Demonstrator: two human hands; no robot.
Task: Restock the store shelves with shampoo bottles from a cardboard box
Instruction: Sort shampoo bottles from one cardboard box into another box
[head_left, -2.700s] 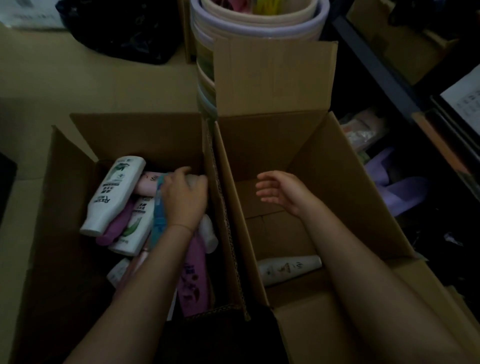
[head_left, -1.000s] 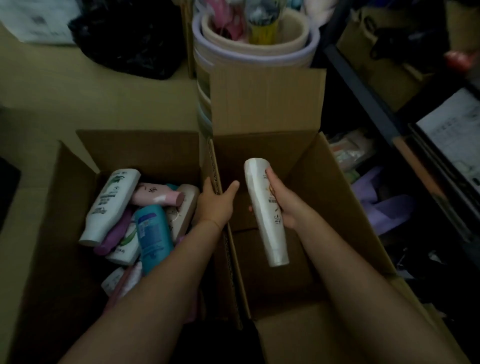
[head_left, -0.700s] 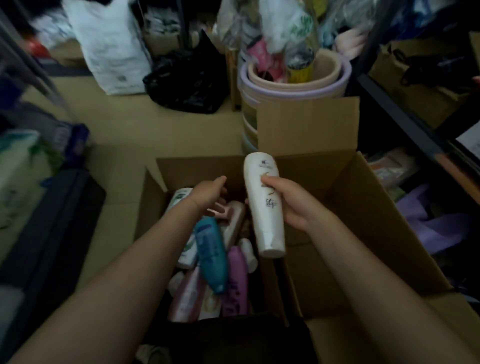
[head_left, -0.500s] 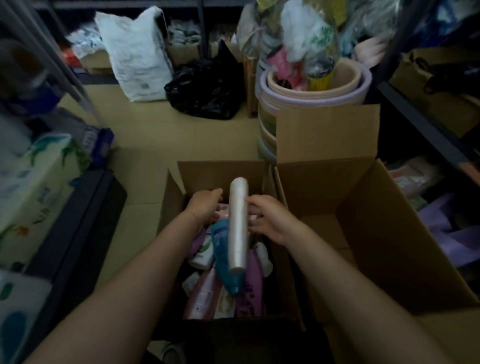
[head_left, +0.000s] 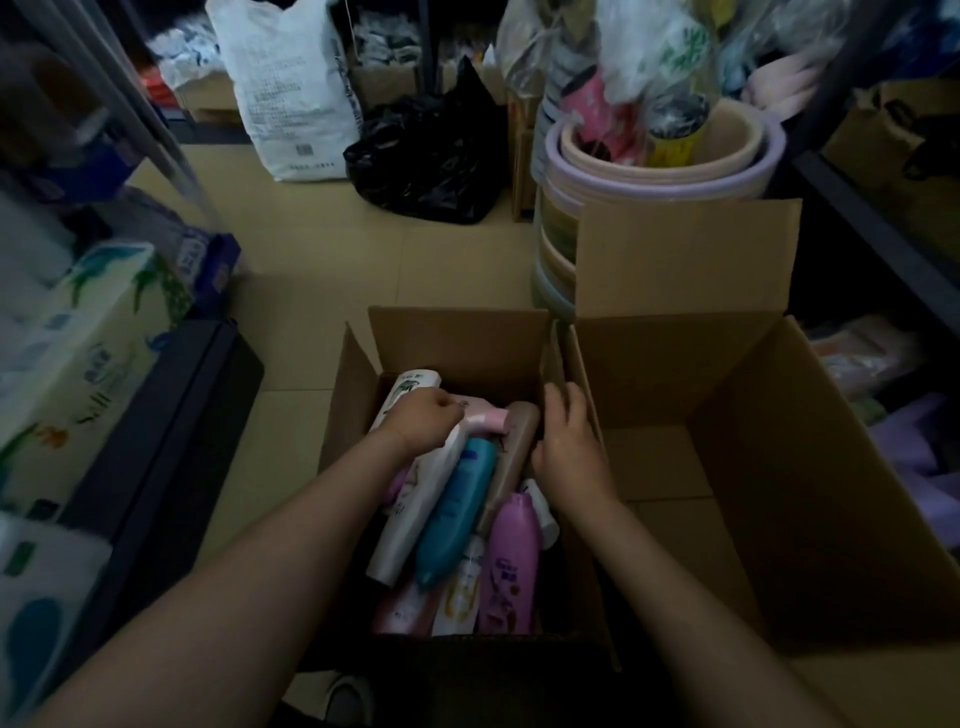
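Observation:
Two open cardboard boxes stand side by side on the floor. The left box (head_left: 457, 332) is packed with shampoo bottles: a white one (head_left: 415, 509), a teal one (head_left: 457, 509), a purple one (head_left: 509, 566), a brown one (head_left: 511, 462) and a pink one (head_left: 485, 420). My left hand (head_left: 421, 421) is curled over the upper end of the white bottle, which lies slanted on the pile. My right hand (head_left: 569, 447) rests with fingers apart against the wall between the boxes, beside the brown bottle, holding nothing. The right box (head_left: 779, 467) shows only its bare floor.
Stacked plastic basins (head_left: 665, 171) full of goods stand just behind the right box. A black bag (head_left: 431, 156) and a white sack (head_left: 291, 88) sit farther back. Tissue packs (head_left: 78, 353) line a low shelf on the left; dark shelving (head_left: 883, 234) runs along the right.
The white bottle, picked from the right box and held by both hands, now lies on the left box's pile. My right hand has let go; the view has tilted up.

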